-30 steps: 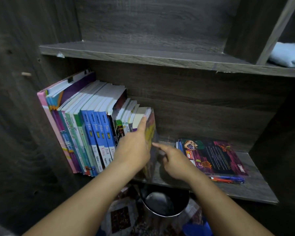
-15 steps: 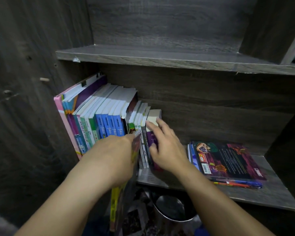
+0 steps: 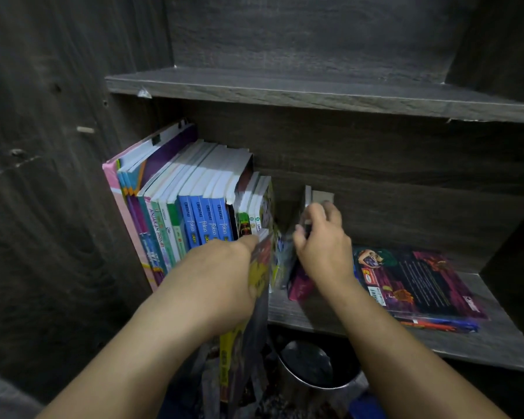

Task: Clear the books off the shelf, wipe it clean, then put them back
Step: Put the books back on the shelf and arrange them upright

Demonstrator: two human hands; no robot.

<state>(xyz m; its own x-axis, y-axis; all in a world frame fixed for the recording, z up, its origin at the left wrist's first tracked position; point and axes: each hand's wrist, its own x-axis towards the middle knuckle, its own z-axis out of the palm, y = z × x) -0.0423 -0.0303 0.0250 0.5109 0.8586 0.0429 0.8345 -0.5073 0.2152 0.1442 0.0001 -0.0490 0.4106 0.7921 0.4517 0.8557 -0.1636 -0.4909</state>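
The fingers of my right hand are curled over the top edge of a purple book, with my thumb on the near side, so I am pinching it. I have tipped it away from the row of books, and a gap shows between the two. That lean gives me room to get a grip without dragging its neighbours along.

My left hand is clenched on a yellow book. I can see my thumb on the near cover, but the other fingers are hidden behind it. This book is off the shelf and hangs below the front edge, spine towards me. I think I hold it low to keep it out of the right hand's way.

Most of the job is ahead of me, I judge. The row stands packed against the left wall, leaning a little. A flat stack lies just to the right of my right hand, with pens poking out from under it.

The stack leaves little space to swing the purple book sideways, so it looks easier to draw it straight towards me. A metal pot sits on the floor right under the shelf edge, where a dropped book would land. The upper shelf hangs over the books but leaves room above them.
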